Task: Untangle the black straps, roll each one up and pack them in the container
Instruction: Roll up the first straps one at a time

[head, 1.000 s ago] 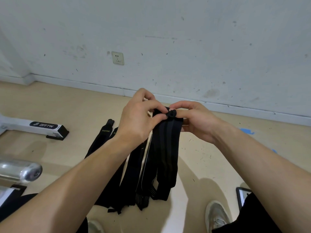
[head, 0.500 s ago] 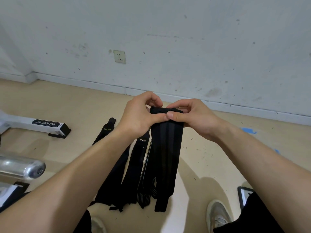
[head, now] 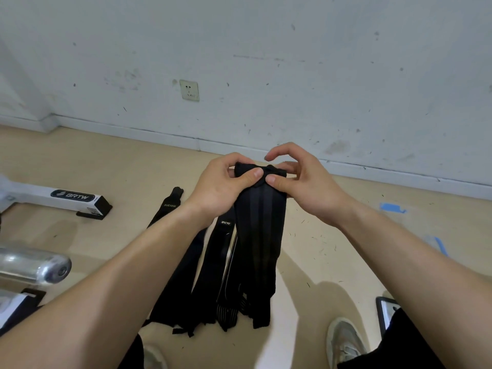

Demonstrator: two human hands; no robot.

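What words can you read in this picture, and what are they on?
"BRTW": black label on the white bar, at the left.
"XUEYING": leftmost floor strap.
"INCYO", roughly, small and blurred: second floor strap.
Small print at the white bar's end: too small to read.
The held strap: no words visible.

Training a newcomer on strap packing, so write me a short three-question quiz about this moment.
1. True or false: the left hand and right hand both pinch the top end of the wide black fabric strap.
2. The other black straps lie: A) on the beige floor B) in a box C) over a chair.
3. Fill in: the white socket plate is on the ____.
Key: 1 true; 2 A; 3 wall.
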